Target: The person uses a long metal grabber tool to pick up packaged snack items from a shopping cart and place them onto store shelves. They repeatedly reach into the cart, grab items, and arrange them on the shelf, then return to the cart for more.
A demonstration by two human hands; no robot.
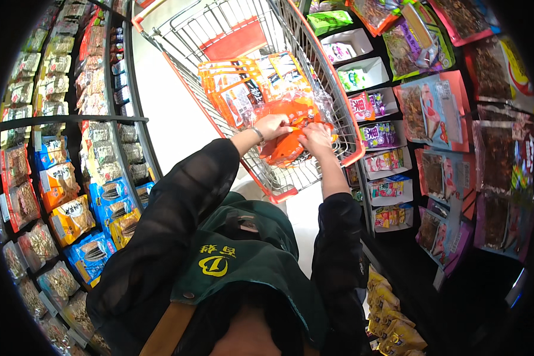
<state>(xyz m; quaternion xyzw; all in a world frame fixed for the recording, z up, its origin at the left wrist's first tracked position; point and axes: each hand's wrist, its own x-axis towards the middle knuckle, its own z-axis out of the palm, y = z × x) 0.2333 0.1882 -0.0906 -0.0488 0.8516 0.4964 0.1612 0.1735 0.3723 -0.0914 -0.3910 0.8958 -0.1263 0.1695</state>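
My left hand (272, 127), with a bracelet at the wrist, has its fingers on an orange plastic package (285, 144) inside the shopping cart (356, 129). Close beside it on the right, my right hand (316, 137) rests its fingers on the same crinkled orange plastic. Clear wrapping shows around this package. Just beyond the hands, a stack of orange printed packets (236, 95) lies fanned out in the cart, beside more orange and white packets (285, 75). The undersides of my fingers are hidden.
Shelves of bagged snacks (71, 220) stand on the left. To the right, white boxes (394, 162) of small colourful packets line a rack, with larger hanging bags (436, 109) beyond. Yellow packages (389, 311) lie at the lower right. The cart stands between both sides.
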